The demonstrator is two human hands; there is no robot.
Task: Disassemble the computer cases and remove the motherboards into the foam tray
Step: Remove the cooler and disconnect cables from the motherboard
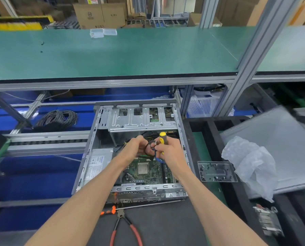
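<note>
Overhead: both bare arms reach from 6 o'clock into an opened desktop computer case (102,157) lying on its side at mid-frame.
Left hand (136,148): fingers curled around a loop of dark cables (149,150) above the case's middle.
Right hand (167,148): thumb and fingers pinch the same cable bundle while the palm grips a yellow-handled screwdriver (162,138), handle end pointing to 12 o'clock; its tip is hidden.
Motherboard (148,172): green, seated in the case floor at 6 o'clock from the hands, a square silver processor (143,169) bare at its centre.
Power supply (97,164): grey labelled box inside the case at 9 o'clock from the motherboard.
Drive cage (141,118): silver bracket across the case's 12 o'clock end.
Foam tray (212,128): black, just beside the case at 3 o'clock, with a grey panel (281,139) lying over it and crumpled clear plastic wrap (251,166) on the panel.
Clear tray (217,172): at 3 o'clock from the motherboard, holding what look like small screws.
Pliers (125,226): red-handled, on the dark mat at 6 o'clock from the case, beside an orange-handled tool (109,211).
Cable coil (57,118): at 10 o'clock, on the blue surface below the green shelf (112,54).
</note>
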